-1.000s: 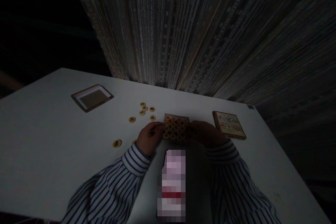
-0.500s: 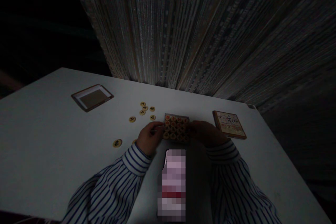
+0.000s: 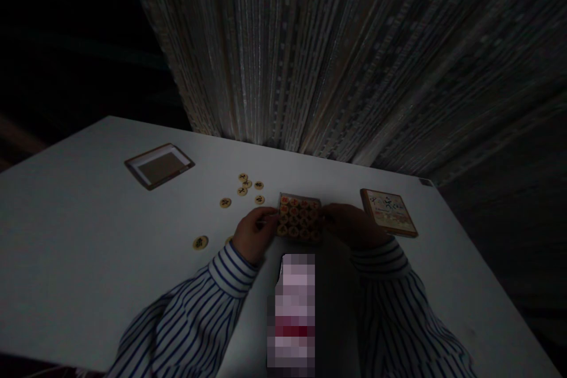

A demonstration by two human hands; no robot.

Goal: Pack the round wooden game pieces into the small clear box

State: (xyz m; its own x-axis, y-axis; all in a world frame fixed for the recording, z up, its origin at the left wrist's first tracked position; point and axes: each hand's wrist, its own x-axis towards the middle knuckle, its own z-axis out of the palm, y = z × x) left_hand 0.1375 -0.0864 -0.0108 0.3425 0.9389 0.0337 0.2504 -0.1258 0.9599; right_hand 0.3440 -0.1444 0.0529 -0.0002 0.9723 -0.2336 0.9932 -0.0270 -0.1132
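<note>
A small clear tray (image 3: 300,195) filled with rows of round xiangqi pieces (image 3: 295,220), red-marked at the back and dark-marked in front, lies between my two hands. My left hand (image 3: 256,234) is closed at the tray's left edge, thumb and forefinger gripping it. On the opposite edge my right hand (image 3: 354,224) is closed too, its fingertips dim in shadow. Left of the tray several loose xiangqi pieces (image 3: 225,203) are scattered on the white table, one partly hidden behind my left wrist.
A shallow brown-rimmed lid or box (image 3: 159,166) lies at the back left. To the right sits a flat box with a printed cover (image 3: 390,211). A pixelated phone (image 3: 292,313) lies close in front of me. A striped curtain (image 3: 266,59) hangs behind the white table (image 3: 110,260).
The view has shifted very slightly. Both hands stay at the tray's edges, and the pieces keep their places.
</note>
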